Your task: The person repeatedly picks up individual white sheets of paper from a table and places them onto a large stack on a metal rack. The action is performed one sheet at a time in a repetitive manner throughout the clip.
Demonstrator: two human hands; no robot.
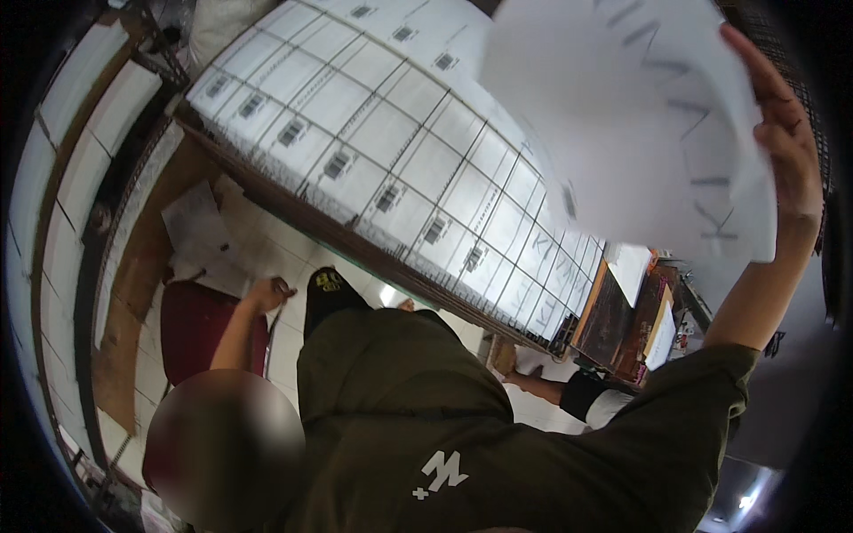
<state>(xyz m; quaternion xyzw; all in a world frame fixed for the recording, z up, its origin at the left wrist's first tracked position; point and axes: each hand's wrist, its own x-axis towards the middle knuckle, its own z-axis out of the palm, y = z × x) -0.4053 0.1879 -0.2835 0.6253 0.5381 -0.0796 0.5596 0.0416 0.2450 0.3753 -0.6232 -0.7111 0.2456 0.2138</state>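
Observation:
My right hand (786, 160), raised at the upper right, grips the edge of a large white paper sheet (613, 133) with dark handwritten marks. The sheet is bent and partly blurred, and it hangs over the right part of a big stack of printed sheets (373, 115). That stack shows a grid of lines and small barcodes. My left hand (268, 295) is low on the left, away from the stack. Its fingers are loosely bent and nothing shows in them. A dark red chair (200, 324) is beside it. A blurred round patch covers my left upper arm.
White stacks (53, 213) line the far left beside brown board (133, 293). Loose paper (191, 222) lies behind the chair. Right of the stack stands a dark wooden table (609, 320) with papers. Another person's leg (538, 387) shows near it, above the tiled floor (289, 342).

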